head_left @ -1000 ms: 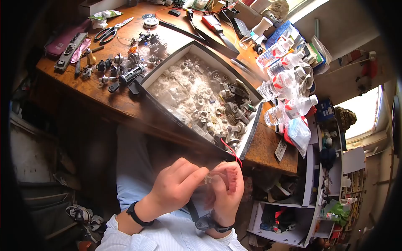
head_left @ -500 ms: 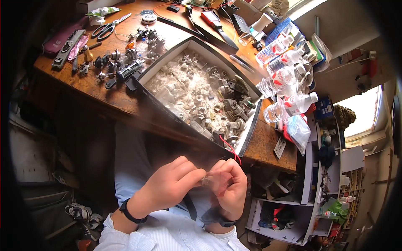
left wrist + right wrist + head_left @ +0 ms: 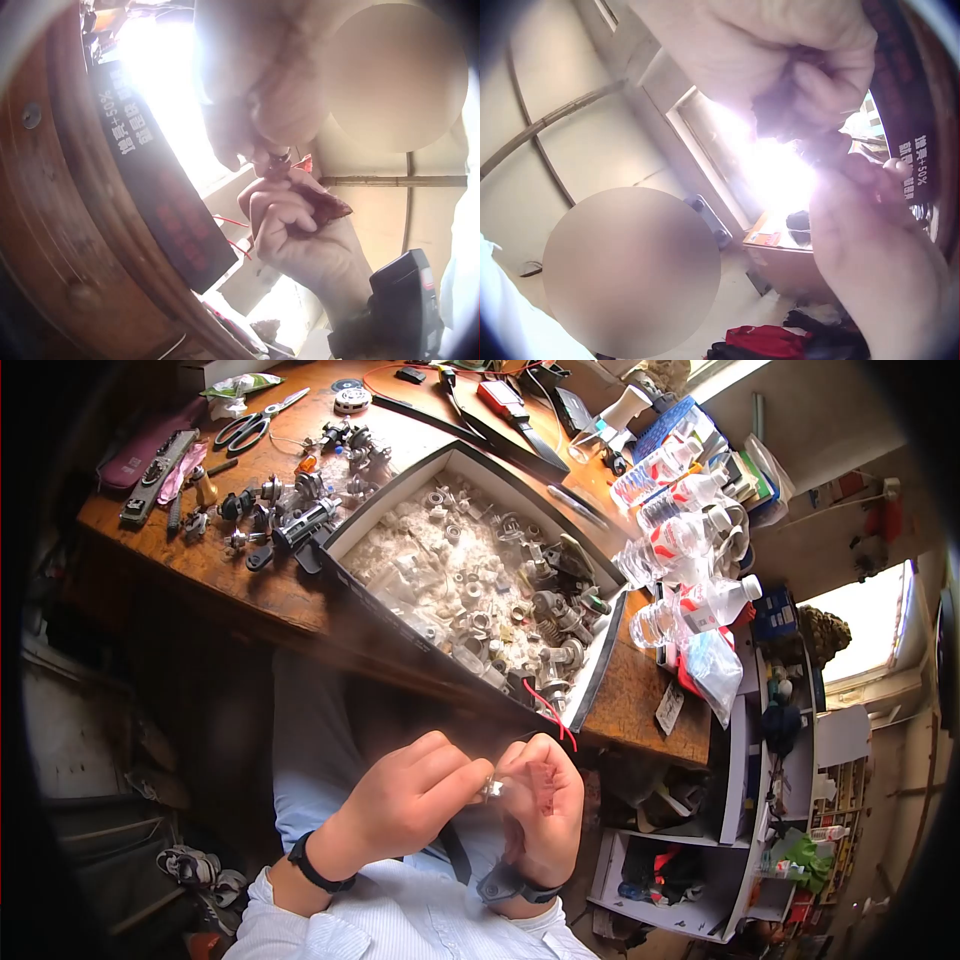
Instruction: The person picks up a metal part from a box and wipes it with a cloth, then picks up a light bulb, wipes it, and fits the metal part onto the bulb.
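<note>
In the head view my left hand (image 3: 405, 795) pinches a small shiny, clear-and-silvery part (image 3: 492, 788) between thumb and forefinger, over my lap. Close beside it, my right hand (image 3: 558, 820) is curled with a thin reddish cloth (image 3: 541, 780) tucked in its fingers. The left wrist view shows the same cloth (image 3: 330, 208) as a dark red, crumpled scrap jutting from the right hand's fist. Both sets of fingertips meet around the small part, which is mostly hidden there. Just beyond the hands stands a shallow black-sided box (image 3: 410, 632) of small metal and glass parts.
Loose metal fittings (image 3: 300, 525) lie left of the box on the wooden table (image 3: 200, 575), with scissors (image 3: 245, 432) behind. Clear plastic bottles (image 3: 700, 605) line the right side. Red wires (image 3: 550, 710) hang over the box's near corner. A shelf unit (image 3: 655, 930) stands low at right.
My right hand swung outward with the cloth blurred, then came back slightly left and up. The small part now shows brighter at the left fingertips. The left hand has barely shifted.
</note>
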{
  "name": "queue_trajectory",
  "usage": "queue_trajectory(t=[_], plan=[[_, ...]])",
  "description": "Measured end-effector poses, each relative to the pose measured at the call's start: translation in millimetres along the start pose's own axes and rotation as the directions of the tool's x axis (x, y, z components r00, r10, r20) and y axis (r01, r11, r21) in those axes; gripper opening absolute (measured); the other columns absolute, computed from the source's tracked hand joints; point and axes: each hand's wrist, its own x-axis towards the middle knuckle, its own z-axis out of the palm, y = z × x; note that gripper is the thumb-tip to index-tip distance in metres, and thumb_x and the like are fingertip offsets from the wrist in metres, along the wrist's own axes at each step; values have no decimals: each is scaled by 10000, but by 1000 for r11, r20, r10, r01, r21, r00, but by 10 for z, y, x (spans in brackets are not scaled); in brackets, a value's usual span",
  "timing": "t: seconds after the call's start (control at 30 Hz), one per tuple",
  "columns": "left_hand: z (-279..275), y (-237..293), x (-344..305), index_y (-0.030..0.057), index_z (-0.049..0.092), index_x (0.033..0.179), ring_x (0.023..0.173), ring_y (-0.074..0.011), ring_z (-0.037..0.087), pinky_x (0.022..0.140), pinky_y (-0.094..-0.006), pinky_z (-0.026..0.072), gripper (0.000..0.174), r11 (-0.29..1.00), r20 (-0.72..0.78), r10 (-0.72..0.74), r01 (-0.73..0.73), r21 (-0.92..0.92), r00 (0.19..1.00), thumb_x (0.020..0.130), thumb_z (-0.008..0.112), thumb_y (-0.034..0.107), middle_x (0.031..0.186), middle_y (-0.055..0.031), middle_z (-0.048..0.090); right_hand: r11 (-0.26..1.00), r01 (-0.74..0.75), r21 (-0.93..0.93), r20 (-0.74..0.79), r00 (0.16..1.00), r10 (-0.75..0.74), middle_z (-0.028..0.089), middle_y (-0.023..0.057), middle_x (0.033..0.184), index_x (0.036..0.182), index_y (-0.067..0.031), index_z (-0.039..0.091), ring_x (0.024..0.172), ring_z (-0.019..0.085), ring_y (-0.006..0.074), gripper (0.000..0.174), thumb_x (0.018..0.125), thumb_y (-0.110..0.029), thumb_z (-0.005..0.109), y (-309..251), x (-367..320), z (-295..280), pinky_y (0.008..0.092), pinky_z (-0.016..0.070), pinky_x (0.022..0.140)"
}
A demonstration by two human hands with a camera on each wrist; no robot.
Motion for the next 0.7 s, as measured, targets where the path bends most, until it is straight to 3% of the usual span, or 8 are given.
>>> queue_trajectory(t=[0.03, 0.1, 0.2, 0.43, 0.5, 0.63, 0.7], plan=[[-22, -4, 0, 3, 614, 941, 643, -261, 490, 559, -341, 427, 245, 1000, 1, -1, 1, -2, 1000, 714, 694, 43, 734, -86, 515, 1000, -1, 0, -2, 1000, 1, 546, 50, 867, 900, -35, 477, 728, 504, 82, 177, 861, -20, 649, 33, 8, -5, 195, 412, 656], [-96, -28, 7, 39, 595, 932, 683, -233, 538, 544, -331, 444, 223, 1000, 150, -9, 5, 23, 989, 747, 702, 104, 750, -56, 513, 984, 176, -37, -5, 984, -176, 555, 55, 872, 903, -29, 495, 769, 509, 94, 172, 847, 7, 654, 120, 46, -11, 211, 409, 696], [-127, -36, 5, 52, 582, 899, 665, -246, 556, 535, -342, 445, 189, 999, 198, -22, 28, -25, 980, 762, 695, 115, 729, -62, 513, 971, 187, -150, 76, 981, -177, 563, 61, 875, 901, -16, 535, 777, 516, 106, 159, 828, 47, 661, 42, 74, -47, 221, 410, 705], [-161, -75, -81, 34, 573, 902, 687, -295, 597, 556, -380, 456, 120, 964, 319, -46, 125, -233, 947, 850, 644, 117, 744, -98, 573, 952, 247, -180, 197, 957, -211, 582, 74, 869, 922, 3, 618, 793, 539, 126, 178, 785, 103, 671, 4, 107, -107, 228, 421, 708], [-159, -87, -112, 23, 583, 938, 720, -320, 613, 595, -392, 467, 97, 824, 446, -109, 332, -459, 888, 893, 605, 107, 786, -122, 609, 917, 326, -230, 298, 921, -252, 590, 81, 875, 947, 7, 628, 799, 552, 142, 189, 786, 97, 668, -2, 136, -145, 243, 432, 713], [-47, -78, -144, 18, 598, 967, 740, -331, 616, 624, -389, 473, 104, 829, 326, -192, 330, -451, 926, 911, 586, 105, 820, -138, 623, 876, 367, -313, 310, 911, -271, 593, 84, 881, 957, 9, 632, 803, 560, 156, 182, 794, 84, 665, -29, 154, -162, 252, 437, 718], [-7, -95, -109, 18, 610, 978, 732, -325, 596, 622, -387, 462, 117, 909, 165, -144, 196, -368, 976, 900, 597, 104, 803, -136, 604, 888, 304, -344, 236, 944, -232, 598, 87, 892, 950, 13, 632, 810, 568, 162, 187, 786, 102, 638, -57, 128, -124, 254, 440, 726]])
